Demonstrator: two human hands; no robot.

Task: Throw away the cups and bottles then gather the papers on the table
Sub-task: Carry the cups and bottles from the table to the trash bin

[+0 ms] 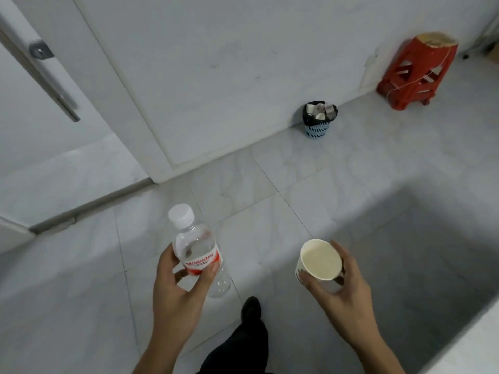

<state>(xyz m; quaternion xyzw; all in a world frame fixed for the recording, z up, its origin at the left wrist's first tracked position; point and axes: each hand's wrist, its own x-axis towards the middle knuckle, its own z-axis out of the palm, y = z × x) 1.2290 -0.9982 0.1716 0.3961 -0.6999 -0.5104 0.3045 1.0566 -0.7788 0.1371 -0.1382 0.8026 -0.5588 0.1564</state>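
Trash fills the little blue basket with a black bag, upper right of middle, by the wall. At the bottom, the left hand wraps around a clear plastic bottle with a white cap. The right hand grips a round white paper cup. A red stool stands far right.

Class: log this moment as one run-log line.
left hand: holds bottle | right hand: holds paper cup | bin: ahead by wall, not reached

Outstretched left hand and right hand, fingers curled in grips.
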